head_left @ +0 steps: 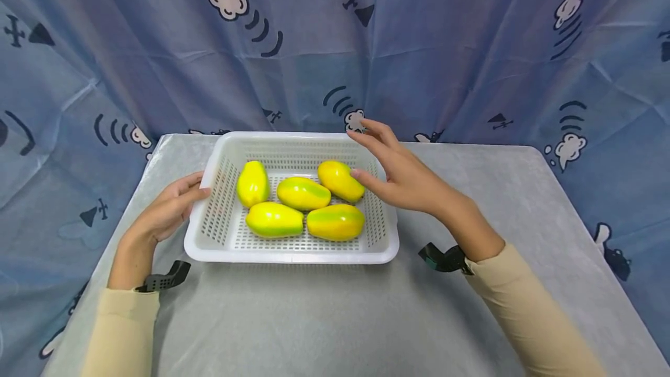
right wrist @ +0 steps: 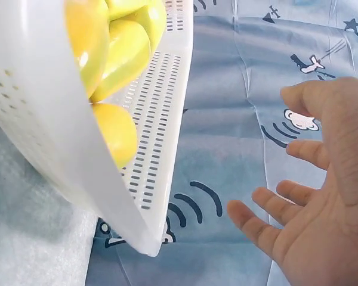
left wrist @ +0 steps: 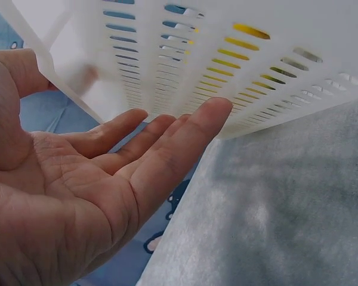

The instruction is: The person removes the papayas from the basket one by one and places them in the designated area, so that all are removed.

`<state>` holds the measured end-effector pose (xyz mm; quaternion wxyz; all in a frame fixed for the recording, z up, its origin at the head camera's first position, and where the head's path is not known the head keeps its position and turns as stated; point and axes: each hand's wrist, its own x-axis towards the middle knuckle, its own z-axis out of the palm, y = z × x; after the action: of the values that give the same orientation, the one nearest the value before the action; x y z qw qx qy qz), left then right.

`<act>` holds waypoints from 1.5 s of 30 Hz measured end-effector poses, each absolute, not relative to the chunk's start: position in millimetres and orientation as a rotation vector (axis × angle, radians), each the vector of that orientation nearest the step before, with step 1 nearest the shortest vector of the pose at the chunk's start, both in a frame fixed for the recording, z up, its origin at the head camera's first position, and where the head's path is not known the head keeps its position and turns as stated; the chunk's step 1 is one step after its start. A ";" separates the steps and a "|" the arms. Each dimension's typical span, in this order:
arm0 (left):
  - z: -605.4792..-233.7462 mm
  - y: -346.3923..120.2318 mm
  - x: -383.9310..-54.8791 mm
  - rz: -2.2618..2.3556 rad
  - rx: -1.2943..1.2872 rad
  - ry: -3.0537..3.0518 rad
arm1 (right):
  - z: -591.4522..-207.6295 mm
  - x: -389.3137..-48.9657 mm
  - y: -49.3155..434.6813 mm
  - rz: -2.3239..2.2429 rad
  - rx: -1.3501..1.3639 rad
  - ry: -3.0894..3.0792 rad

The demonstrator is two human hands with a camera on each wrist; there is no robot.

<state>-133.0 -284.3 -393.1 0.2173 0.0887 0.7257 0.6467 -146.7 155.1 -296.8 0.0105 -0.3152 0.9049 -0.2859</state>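
Note:
A white plastic basket (head_left: 291,256) with slotted walls holds several glossy yellow-green mangoes (head_left: 303,193). At the basket's left end, my left hand (head_left: 170,209) grips the rim. In the left wrist view, the thumb of that left hand (left wrist: 77,202) hooks over the rim while its fingers extend along the outside of the slotted wall (left wrist: 149,53). My right hand (head_left: 405,176) hovers by the right end, fingers spread and holding nothing. Seen from the right wrist, the right hand (right wrist: 328,196) stands apart from the basket (right wrist: 158,128).
A grey-covered table (head_left: 324,319) bears the basket, which stands near its back edge. Behind hangs a blue patterned curtain (head_left: 439,45), and it also falls along both sides. Dark wrist devices sit on the left wrist (head_left: 164,278) and right wrist (head_left: 445,258).

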 end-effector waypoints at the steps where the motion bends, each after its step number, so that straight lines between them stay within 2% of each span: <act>1: -393.3 -284.1 -133.1 1.790 0.240 2.011 | -296.3 -147.9 153.9 -0.883 -0.998 2.824; 19: -393.4 -280.5 -129.7 1.793 0.203 1.997 | -289.4 -169.7 122.3 -0.740 -1.068 2.723; 26: -393.8 -280.1 -131.3 1.786 0.231 2.008 | -285.1 -178.2 113.7 -0.741 -1.018 2.686; 45: -394.7 -277.0 -135.0 1.798 0.186 2.011 | -306.1 -194.2 82.4 -0.599 -1.041 2.545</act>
<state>-135.0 -277.0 -394.7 0.2170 0.0673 0.7261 0.6490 -194.2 82.4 -306.1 0.1630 -0.3651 0.8922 -0.2099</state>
